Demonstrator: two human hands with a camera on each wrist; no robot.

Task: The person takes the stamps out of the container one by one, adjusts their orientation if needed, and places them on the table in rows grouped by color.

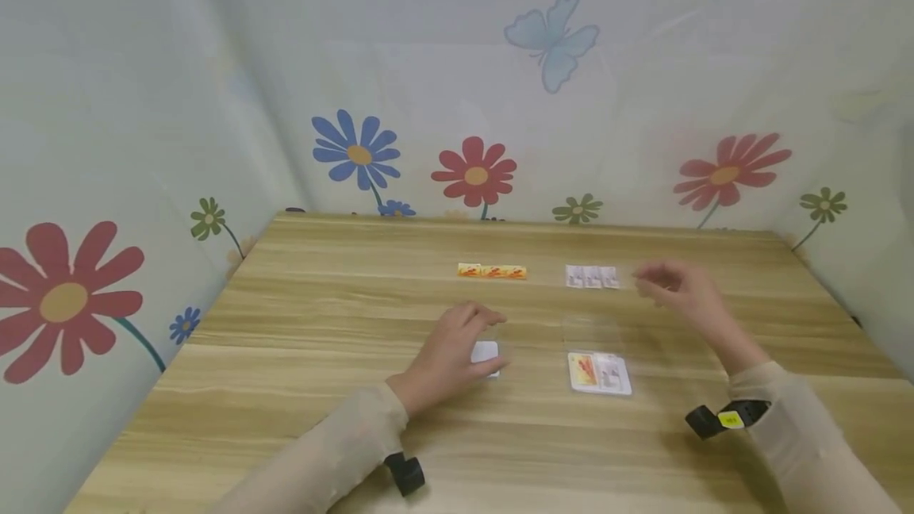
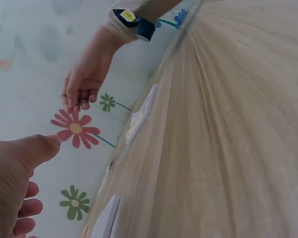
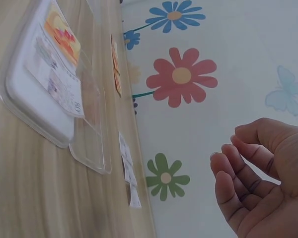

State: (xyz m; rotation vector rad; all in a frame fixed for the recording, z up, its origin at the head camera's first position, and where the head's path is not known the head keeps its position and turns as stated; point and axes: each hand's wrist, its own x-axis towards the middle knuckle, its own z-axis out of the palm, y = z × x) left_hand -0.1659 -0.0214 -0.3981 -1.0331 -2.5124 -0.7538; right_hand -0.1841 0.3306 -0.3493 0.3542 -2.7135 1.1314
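On a wood-grain table [image 1: 643,458], a person's two bare hands worked among small printed slips and clear flat cases. The left hand [image 1: 446,351] hovered over the left case [image 1: 485,352], partly hiding its white pad, with thumb and fingers spread wide and nothing visibly held; whether the fingers touched the case could not be told. The right hand [image 1: 678,292] hung just beside the row of pale slips [image 1: 593,277], fingers loosely bent, a narrow gap at the thumb and nothing between. A row of orange slips [image 1: 492,271] lay further left. In front stood the right case [image 3: 25,94], its clear lid [image 1: 591,331] folded back flat, with an orange slip [image 1: 585,370] and a pale slip [image 1: 609,373] side by side on its white pad. The pale one sat askew, reaching the hinge edge, so shutting the lid could crease or trap it. The slips looked thin and light; a brushing fingertip or sleeve might scatter a row, and a hasty pinch could lift two together. A bump from the left palm might slide its case.
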